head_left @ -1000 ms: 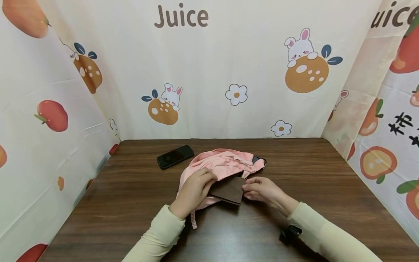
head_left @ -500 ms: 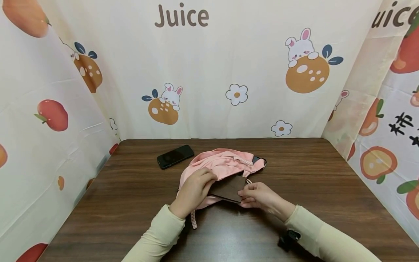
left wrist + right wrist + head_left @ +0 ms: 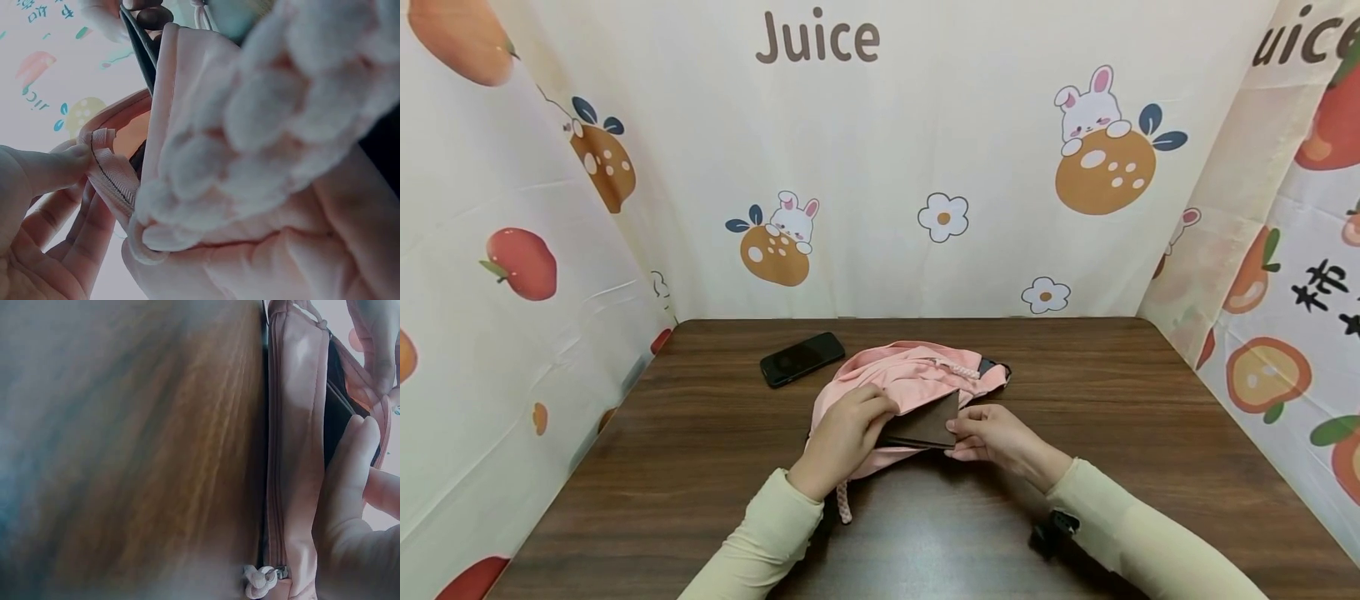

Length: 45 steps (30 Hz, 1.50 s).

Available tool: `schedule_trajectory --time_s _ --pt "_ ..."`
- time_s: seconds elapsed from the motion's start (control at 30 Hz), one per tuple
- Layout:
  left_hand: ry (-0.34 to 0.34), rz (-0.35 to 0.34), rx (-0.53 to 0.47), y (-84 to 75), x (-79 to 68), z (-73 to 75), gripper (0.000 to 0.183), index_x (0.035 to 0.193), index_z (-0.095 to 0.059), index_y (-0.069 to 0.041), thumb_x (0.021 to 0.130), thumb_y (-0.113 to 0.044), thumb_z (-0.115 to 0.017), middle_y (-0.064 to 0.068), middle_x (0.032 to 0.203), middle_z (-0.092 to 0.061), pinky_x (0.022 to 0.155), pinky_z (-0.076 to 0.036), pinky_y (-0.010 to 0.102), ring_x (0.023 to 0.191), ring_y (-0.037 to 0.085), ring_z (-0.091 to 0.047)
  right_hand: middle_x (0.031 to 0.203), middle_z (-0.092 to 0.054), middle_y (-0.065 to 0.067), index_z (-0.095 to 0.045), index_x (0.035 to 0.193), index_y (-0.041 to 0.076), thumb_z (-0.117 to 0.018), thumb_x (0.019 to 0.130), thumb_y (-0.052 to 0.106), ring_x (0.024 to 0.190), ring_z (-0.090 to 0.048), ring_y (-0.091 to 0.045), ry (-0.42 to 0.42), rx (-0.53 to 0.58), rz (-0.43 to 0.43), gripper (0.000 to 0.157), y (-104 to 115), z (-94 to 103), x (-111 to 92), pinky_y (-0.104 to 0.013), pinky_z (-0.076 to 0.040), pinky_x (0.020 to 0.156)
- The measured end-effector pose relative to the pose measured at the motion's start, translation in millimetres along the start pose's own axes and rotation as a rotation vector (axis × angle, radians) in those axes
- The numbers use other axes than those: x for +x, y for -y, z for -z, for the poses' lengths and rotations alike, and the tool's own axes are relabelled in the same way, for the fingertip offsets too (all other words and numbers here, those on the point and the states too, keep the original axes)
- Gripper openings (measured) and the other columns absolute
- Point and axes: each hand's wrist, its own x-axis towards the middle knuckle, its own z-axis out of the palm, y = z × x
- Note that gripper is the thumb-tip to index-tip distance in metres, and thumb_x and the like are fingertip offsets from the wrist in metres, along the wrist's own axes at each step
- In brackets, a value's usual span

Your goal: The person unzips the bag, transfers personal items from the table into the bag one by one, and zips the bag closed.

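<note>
A pink waist bag with braided zip pulls lies on the table, its pocket open towards the person. A flat dark brown wallet sits partly inside, its right part sticking out of the mouth. My right hand pinches the wallet's right edge between thumb and fingers. On the other side, my left hand grips the upper edge of the opening. The left wrist view shows that thumb and fingers pinching the zip edge. The wallet's inner end is hidden in the pocket.
A black phone lies flat behind the bag on its left. A buckle is at the bag's far right end, and a braided pull hangs at the front left. Printed curtains stand around the brown wooden table.
The right hand has taken hold of the wallet's edge lower down and shifted it slightly up and into the pocket. The left hand, bag and phone stay put.
</note>
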Motion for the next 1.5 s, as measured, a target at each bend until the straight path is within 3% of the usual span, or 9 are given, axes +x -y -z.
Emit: schedule_trajectory --time_s 0.2,0.5,0.83,0.97,1.1,1.23,1.37,1.5 --pt "0.007 0.0 -0.013 0.4 -0.5 -1.9 0.007 0.09 -0.072 -0.014 0.09 -0.009 -0.069 -0.006 0.088 -0.065 0.08 -0.052 0.024 0.085 0.007 -0.06 0.071 -0.058 0.0 -0.056 0.081 0.009 -0.056 0.096 0.006 0.07 -0.071 -0.014 0.02 -0.017 0.01 0.015 4 -4.8 0 -0.022 -0.058 0.067" --pt "-0.006 -0.005 -0.04 -0.5 -0.7 -2.5 0.007 0.09 -0.072 -0.014 0.088 -0.007 -0.07 -0.006 0.09 -0.066 0.081 -0.052 0.024 0.087 0.007 -0.061 0.073 -0.056 0.0 -0.058 0.081 0.009 -0.055 0.097 0.005 0.068 -0.068 -0.011 0.043 -0.031 0.016 0.016 9 -15.5 4 -0.021 -0.057 0.067" --pt "-0.001 -0.024 -0.076 1.0 0.0 -1.2 0.01 0.09 -0.072 -0.013 0.087 -0.004 -0.071 -0.005 0.091 -0.066 0.082 -0.052 0.025 0.088 0.008 -0.061 0.071 -0.059 -0.001 -0.061 0.095 0.0 -0.055 0.098 0.008 0.06 -0.065 -0.008 -0.148 -0.037 -0.02 0.011 13 -10.1 20 -0.018 -0.054 0.061" --pt "-0.006 -0.013 -0.076 1.4 -0.2 -0.8 0.008 0.09 -0.072 -0.012 0.087 -0.005 -0.071 -0.004 0.091 -0.066 0.082 -0.053 0.025 0.087 0.008 -0.062 0.071 -0.061 -0.001 -0.062 0.098 0.001 -0.059 0.097 0.013 0.061 -0.065 -0.008 -0.175 -0.042 -0.019 0.013 13 -5.9 22 -0.018 -0.054 0.061" --pt "-0.007 0.002 -0.069 0.5 -0.4 -0.1 0.007 0.091 -0.072 -0.013 0.087 -0.007 -0.071 -0.005 0.091 -0.066 0.081 -0.053 0.025 0.087 0.007 -0.062 0.077 -0.067 -0.002 -0.052 0.107 -0.001 -0.058 0.096 0.012 0.062 -0.066 -0.008 -0.096 -0.032 -0.023 0.018 13 -4.4 17 -0.019 -0.054 0.062" --pt "-0.01 0.015 -0.066 -0.3 -0.4 0.4 0.007 0.091 -0.073 -0.013 0.088 -0.007 -0.07 -0.004 0.091 -0.066 0.082 -0.053 0.026 0.088 0.008 -0.062 0.08 -0.069 -0.003 -0.034 0.129 -0.011 -0.052 0.097 0.005 0.065 -0.067 -0.007 -0.014 -0.015 -0.006 0.04 11 -3.2 14 -0.019 -0.054 0.063" --pt "-0.012 0.022 -0.062 0.4 -0.6 -0.5 0.007 0.091 -0.073 -0.013 0.089 -0.007 -0.069 -0.004 0.091 -0.067 0.082 -0.053 0.026 0.088 0.008 -0.062 0.08 -0.065 -0.001 -0.017 0.145 -0.017 -0.049 0.097 0.003 0.068 -0.067 -0.005 -0.002 -0.027 0.003 0.061 11 -2.5 13 -0.016 -0.053 0.064" --pt "-0.018 0.009 -0.064 1.2 -0.6 -1.2 0.008 0.091 -0.073 -0.013 0.088 -0.006 -0.07 -0.005 0.091 -0.066 0.081 -0.053 0.026 0.087 0.008 -0.062 0.077 -0.068 0.0 -0.017 0.145 -0.019 -0.048 0.098 0.004 0.067 -0.065 -0.003 -0.011 -0.023 0.011 0.061 12 -2.8 16 -0.016 -0.052 0.064"
